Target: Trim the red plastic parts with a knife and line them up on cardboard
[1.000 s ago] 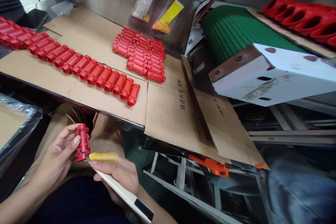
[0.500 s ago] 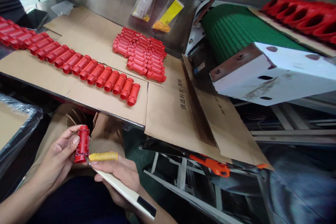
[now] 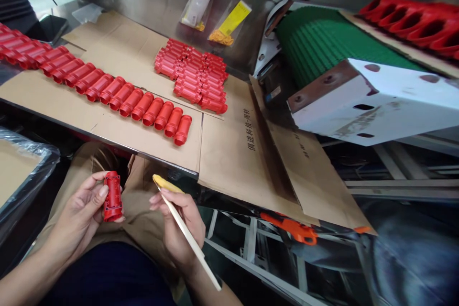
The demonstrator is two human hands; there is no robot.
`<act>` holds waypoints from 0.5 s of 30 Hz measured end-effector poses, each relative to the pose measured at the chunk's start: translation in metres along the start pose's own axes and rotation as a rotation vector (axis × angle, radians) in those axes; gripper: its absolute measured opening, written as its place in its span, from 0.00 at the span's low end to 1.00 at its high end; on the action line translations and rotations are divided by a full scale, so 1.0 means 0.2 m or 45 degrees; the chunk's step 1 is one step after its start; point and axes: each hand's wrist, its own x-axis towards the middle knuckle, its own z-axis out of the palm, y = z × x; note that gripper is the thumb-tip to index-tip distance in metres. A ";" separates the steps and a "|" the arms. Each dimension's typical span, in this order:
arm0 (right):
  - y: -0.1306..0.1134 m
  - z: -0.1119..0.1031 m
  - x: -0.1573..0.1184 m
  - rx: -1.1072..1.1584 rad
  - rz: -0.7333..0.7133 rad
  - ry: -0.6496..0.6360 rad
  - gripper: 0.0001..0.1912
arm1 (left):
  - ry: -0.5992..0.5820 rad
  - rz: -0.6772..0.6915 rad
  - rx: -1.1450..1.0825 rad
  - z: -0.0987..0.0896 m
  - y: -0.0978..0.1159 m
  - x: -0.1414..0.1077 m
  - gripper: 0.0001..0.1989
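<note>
Over my lap, my left hand (image 3: 86, 205) is closed around a red plastic cylindrical part (image 3: 113, 196), its moulded, slotted side turned up. The thumb presses on the part's edge. To the right, my right hand (image 3: 182, 224) grips a knife (image 3: 190, 239) with a long cream handle. A yellow finger cot (image 3: 167, 184) covers one fingertip, close to the knife's small metal tip. The tip stands apart from the red part. A row of similar red parts (image 3: 143, 105) lies along the cardboard-covered table in front of me.
Beyond the row is a block of red parts (image 3: 193, 74) on the cardboard (image 3: 225, 153). Bags with yellow pieces (image 3: 222, 36) lie further back. A green conveyor belt (image 3: 315, 38) on the right carries more red parts. A plastic-lined box (image 3: 46, 162) stands at left.
My right hand has drawn the knife away from the red part, up and to the right. My left hand holds the part in nearly the same place, turned slightly.
</note>
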 end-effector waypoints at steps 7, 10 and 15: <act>-0.03 0.07 0.03 0.003 -0.293 -0.239 0.12 | -0.151 0.371 0.263 -0.07 -0.04 0.01 0.12; -0.03 0.11 0.03 -0.037 -0.392 -0.221 0.13 | -0.177 0.533 0.415 -0.08 -0.04 0.01 0.07; -0.02 0.12 0.03 -0.049 -0.438 -0.231 0.16 | -0.212 0.615 0.486 -0.07 -0.03 0.00 0.05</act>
